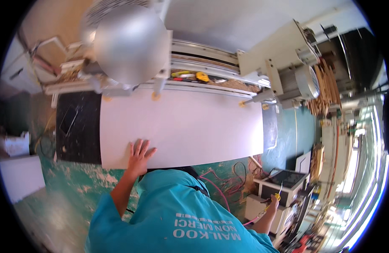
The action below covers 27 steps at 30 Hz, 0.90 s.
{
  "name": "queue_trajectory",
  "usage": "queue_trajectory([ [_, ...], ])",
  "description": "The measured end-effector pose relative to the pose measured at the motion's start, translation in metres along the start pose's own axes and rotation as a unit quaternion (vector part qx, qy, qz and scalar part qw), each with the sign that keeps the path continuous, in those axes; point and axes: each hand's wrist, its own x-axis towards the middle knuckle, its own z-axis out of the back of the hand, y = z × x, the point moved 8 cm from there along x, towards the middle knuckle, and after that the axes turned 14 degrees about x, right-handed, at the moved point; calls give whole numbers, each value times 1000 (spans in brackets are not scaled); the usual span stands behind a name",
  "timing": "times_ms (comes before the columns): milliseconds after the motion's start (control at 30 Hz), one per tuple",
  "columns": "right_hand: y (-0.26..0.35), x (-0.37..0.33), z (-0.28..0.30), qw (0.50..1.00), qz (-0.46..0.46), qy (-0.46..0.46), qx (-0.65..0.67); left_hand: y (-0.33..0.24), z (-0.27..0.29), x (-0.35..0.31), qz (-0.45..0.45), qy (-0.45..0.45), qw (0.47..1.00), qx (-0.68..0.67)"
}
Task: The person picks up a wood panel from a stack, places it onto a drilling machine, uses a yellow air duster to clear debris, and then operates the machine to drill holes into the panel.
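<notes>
Green floor shows all around, with pale patches on it. One big white board lies flat on a black table, and the dark ends of the table peek out at its left and right. The left hand rests on top of the board, close to the near edge and toward the left end. Its fingers are spread apart and hold nothing, and the board is right under them. The right hand is well away from the board, off to the right (it looks quite small from up here). Its fingers are curled around one yellow tool. Four small yellow pads sit along the far edge of the board. Two big round metal parts are up there too, one at the left and one at the right. Behind the board are one yellow tape measure and one small red thing. One flat dark thing lies on the table's left end.
</notes>
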Motion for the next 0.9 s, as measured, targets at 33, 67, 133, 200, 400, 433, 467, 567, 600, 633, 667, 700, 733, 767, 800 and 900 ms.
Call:
queue_trajectory([
  [33,2,-20,-6,1000,-13,10,23,-8,2,9,-10,22,1000,-13],
  [67,-4,-30,-13,998,-28,42,40,-16,5,19,-20,45,998,-25],
  [133,-12,-42,-36,989,-71,123,48,-39,35,61,-84,15,995,-56],
  [200,-5,-40,-91,962,-88,257,-38,-55,42,129,-71,28,981,-181],
  [400,44,-91,-238,915,104,287,-262,-81,149,369,30,-297,951,-77],
  [433,61,-90,-280,898,145,282,-304,-56,158,394,116,-297,946,-67],
  [467,73,-92,-332,892,182,315,-270,-30,161,407,205,-272,940,17],
  [567,88,-120,-406,883,247,346,-199,-50,131,469,233,-138,957,104],
  [600,96,-136,-429,871,248,365,-215,-53,120,482,242,-125,958,91],
  [633,99,-150,-452,855,249,390,-234,-61,118,494,235,-110,963,67],
  [667,95,-157,-477,826,282,403,-274,-72,111,496,229,-88,969,38],
  [700,85,-168,-498,789,316,421,-316,-74,104,494,232,-62,971,8],
  [733,84,-182,-513,743,390,423,-341,-69,106,497,201,-97,975,2],
  [767,77,-189,-525,738,385,445,-331,-63,106,502,171,-132,976,-2],
  [800,75,-193,-527,729,382,462,-331,-66,109,501,140,-167,976,-17],
  [900,68,-204,-530,675,413,517,-327,-56,105,500,155,-106,982,-8],
])
